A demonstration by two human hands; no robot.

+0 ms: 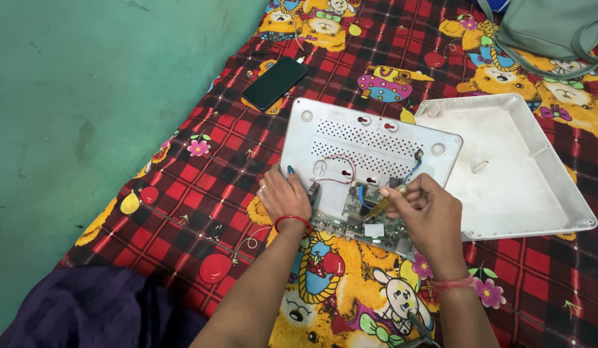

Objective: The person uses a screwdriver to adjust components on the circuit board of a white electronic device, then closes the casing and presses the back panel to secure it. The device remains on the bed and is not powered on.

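Circuit board (360, 216) lies in the white perforated case base (370, 145) on the checked, cartoon-print bed cover (202, 187). It looks light, stiff and fragile, best held by its edges. Left hand (284, 196) presses flat on the base's edge; right hand (428, 216) pinches a yellow-handled tool (384, 203). A small white label (374, 230) sits on the board; the white lid (511, 167) rests alongside.

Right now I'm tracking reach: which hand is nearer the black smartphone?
Left. The left hand rests on the case edge below the black smartphone; the right hand is farther right.
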